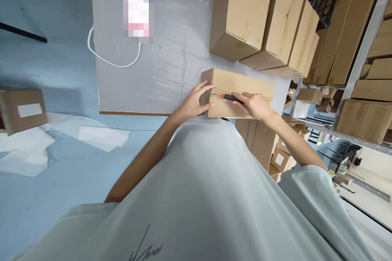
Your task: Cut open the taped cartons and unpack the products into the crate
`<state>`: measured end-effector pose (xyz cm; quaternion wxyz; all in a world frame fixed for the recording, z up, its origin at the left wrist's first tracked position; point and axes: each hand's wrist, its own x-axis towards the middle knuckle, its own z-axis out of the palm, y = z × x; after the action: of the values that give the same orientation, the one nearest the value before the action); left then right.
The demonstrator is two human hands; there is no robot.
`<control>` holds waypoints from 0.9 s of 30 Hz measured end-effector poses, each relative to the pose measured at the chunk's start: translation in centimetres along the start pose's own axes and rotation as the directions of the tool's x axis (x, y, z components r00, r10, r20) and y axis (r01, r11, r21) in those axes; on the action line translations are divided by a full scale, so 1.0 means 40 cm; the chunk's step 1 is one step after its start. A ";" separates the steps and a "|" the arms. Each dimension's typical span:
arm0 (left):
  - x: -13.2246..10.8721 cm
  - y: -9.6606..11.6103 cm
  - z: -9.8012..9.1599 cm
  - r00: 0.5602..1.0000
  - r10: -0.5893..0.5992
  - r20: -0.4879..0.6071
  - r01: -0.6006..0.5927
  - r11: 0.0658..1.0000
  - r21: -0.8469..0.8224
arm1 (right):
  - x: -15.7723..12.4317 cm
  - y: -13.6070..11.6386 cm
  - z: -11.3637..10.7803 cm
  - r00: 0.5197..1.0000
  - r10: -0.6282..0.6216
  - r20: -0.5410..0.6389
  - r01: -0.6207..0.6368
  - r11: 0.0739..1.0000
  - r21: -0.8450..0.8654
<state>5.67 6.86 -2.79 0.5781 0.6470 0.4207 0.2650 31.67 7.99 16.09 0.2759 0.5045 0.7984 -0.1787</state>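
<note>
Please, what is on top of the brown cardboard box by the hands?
On the brown cardboard box: clear tape; a slim red-and-black tool in the right hand; part of the left hand. What the hands cover cannot be seen.

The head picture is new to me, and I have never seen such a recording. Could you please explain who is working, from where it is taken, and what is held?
There is no robot here. A camera worn on a person's head looks down past their pale shirt, so you see roughly what they see. On the grey table lie a small carton, a white cable and a pixelated item; larger cartons stand beyond. The left hand spreads its fingers at the small carton's end. The right hand holds a red-and-black tool, probably a cutter, over its taped top.
</note>
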 end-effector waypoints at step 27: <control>0.007 -0.006 -0.002 0.999 -0.043 0.016 0.043 0.999 0.001 | 0.012 -0.035 -0.063 0.993 -0.041 0.114 0.063 0.977 -0.203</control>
<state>5.68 7.14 -3.04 0.5867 0.6401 0.4299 0.2474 29.59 9.16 17.76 0.3650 0.4416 0.8093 -0.1296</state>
